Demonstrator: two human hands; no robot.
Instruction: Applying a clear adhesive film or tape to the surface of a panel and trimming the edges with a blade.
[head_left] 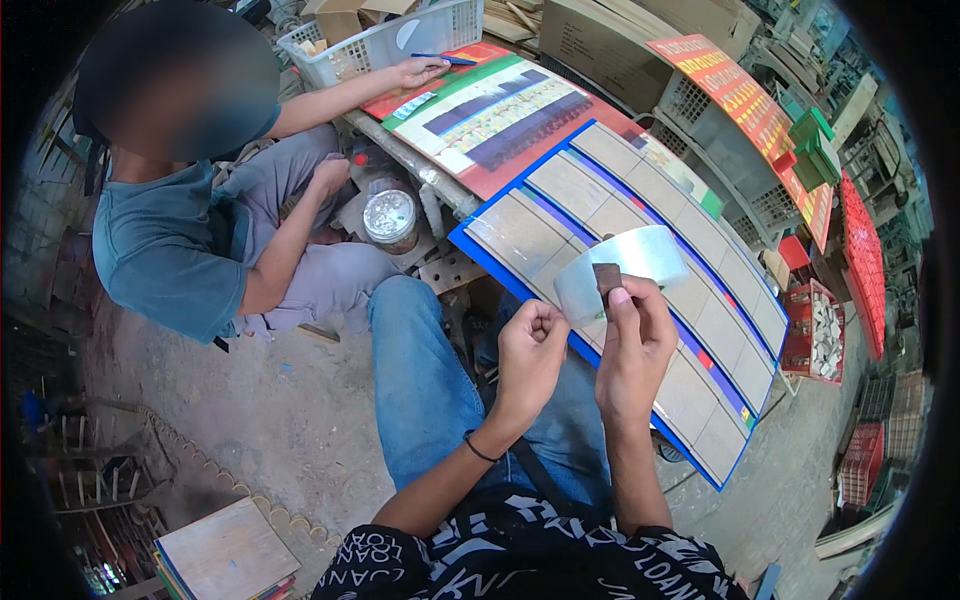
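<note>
My right hand (636,345) pinches a small dark brown block (607,279) between thumb and fingers, held upright. Just left of it is my left hand (532,350), its fingers curled closed; whatever they may hold is hidden. Behind the block shows a shiny, silvery round thing (645,255), partly covered by the block and right fingers; I cannot tell whether it is a bowl or a roll. Under both hands, across my lap, slopes a blue-edged board (720,345) with rows of beige rectangles and purple strips between them.
At the left, a seated person (180,250) reaches a hand over a printed board (500,110). A lidded clear tub (390,220) stands between us. White crates (690,115) line the far side. A red basket (815,335) with pale pieces sits at right; stacked boards (230,550) lie lower left.
</note>
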